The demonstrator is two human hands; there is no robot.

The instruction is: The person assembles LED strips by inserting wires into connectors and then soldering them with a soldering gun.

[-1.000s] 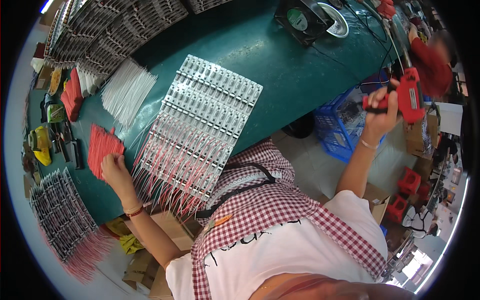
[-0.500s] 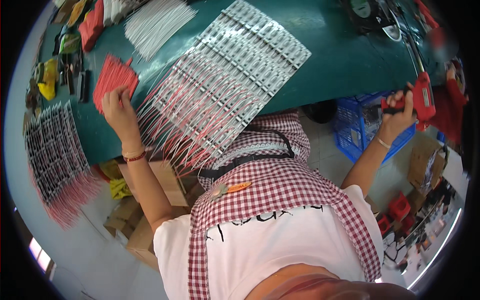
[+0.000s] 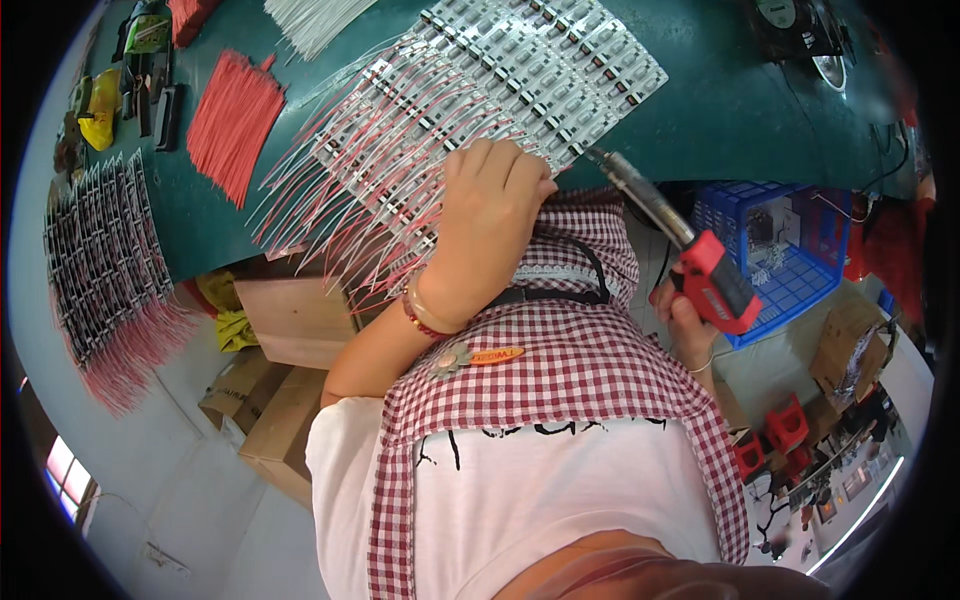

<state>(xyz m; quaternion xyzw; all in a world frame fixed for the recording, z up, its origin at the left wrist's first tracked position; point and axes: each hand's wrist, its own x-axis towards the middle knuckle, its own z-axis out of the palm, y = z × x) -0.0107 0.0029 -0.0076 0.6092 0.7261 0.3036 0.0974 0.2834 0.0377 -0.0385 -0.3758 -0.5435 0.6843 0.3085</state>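
The green table (image 3: 720,130) bears the board panel (image 3: 560,65), a blue crate (image 3: 800,300) to its right, red wires (image 3: 235,125) left. The red soldering tool (image 3: 708,275) is gripped by the right hand (image 3: 688,325); the left hand (image 3: 490,215), fingers curled, obscures the panel's near edge, its hold unclear.

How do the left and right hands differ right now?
The left hand reaches over the board panel, fingers curled; the right hand grips a red tool. The left wrist has a red beaded bracelet; the right shows only a pale bangle. Both are bare, ungloved.
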